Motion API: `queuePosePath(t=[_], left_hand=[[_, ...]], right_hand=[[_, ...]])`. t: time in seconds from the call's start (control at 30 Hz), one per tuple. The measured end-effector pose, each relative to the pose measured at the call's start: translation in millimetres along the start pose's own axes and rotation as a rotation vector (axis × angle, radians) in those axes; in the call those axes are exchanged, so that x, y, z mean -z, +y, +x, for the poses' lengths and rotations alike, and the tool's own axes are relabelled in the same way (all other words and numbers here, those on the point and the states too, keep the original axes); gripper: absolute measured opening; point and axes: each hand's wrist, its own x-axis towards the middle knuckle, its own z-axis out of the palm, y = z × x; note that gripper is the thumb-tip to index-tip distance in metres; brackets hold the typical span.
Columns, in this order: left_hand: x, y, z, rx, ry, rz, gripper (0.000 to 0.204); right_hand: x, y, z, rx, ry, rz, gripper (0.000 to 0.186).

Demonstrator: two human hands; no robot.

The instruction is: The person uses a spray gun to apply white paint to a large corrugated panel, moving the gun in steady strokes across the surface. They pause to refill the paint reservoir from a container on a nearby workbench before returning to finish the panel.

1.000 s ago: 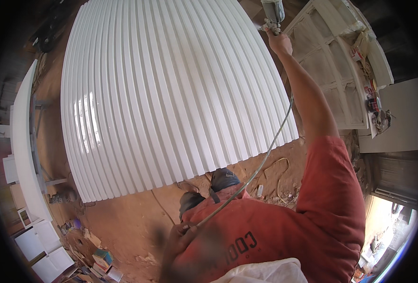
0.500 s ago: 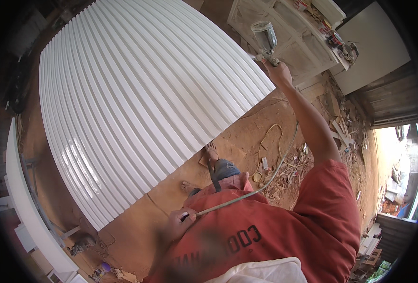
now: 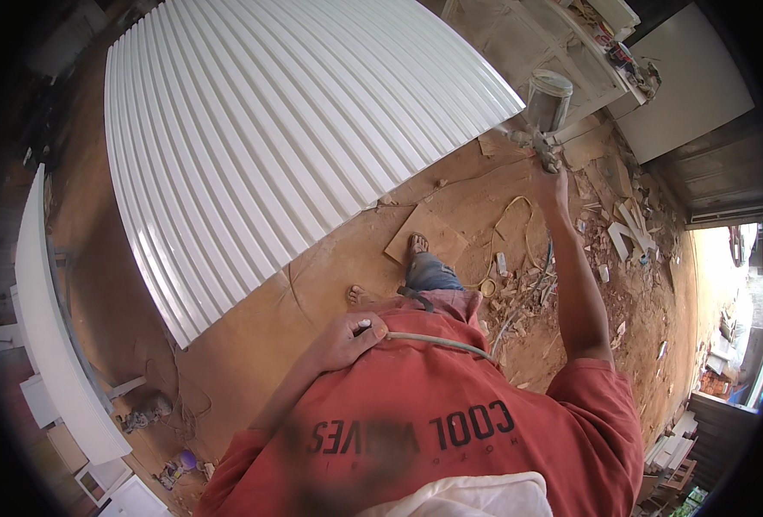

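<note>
My right hand [image 3: 551, 179], arm stretched forward on the right, is wrapped round a spray gun [image 3: 543, 148] with a metal cup on top. The gun sits just beyond the near right corner of a large white ribbed panel [image 3: 295, 146], its nozzle end toward the panel. At my waist, my left hand [image 3: 345, 341] is closed on a thin pale-green hose [image 3: 442, 342], which runs across my red shirt to the right. Part of the hose's further run is hidden behind my shirt and right arm.
Wood scraps and rubble [image 3: 532, 314] litter the dirt ground on the right, with a yellow hose [image 3: 495, 234] beside them. A dusty white cabinet-like frame [image 3: 519, 39] stands at the far right. A long curved white board [image 3: 45, 310] is at the left.
My right hand has brought the spray gun nearer to me and to the right, from beside the panel's edge to beyond its corner. My left hand still grips the hose.
</note>
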Motion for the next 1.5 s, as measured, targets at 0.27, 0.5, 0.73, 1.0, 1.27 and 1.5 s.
queuePosePath(t=[0.27, 0.5, 0.73, 1.0, 1.27, 1.5], left_hand=[[-19, 11, -29, -0.168, 0.088, -0.027, 0.035], [-35, 8, -32, -0.059, 0.085, -0.07, 0.037], [-49, -11, -24, -0.072, 0.097, -0.083, 0.036], [-55, -26, -14, -0.119, 0.108, -0.057, 0.032], [-53, -18, -9, -0.12, 0.081, -0.043, 0.03], [-48, -3, -15, -0.087, 0.091, 0.04, 0.032]], right_hand=[[-75, -68, -140, 0.194, -0.53, 0.244, 0.023], [-75, -97, -218, 0.182, -0.763, 0.19, 0.041], [-59, -29, -169, 0.054, -0.447, 0.211, 0.037], [-2, 40, -57, -0.077, 0.107, 0.206, 0.043], [30, 51, -14, -0.046, 0.359, 0.053, 0.056], [-10, 35, -104, -0.064, 0.019, 0.159, 0.035]])
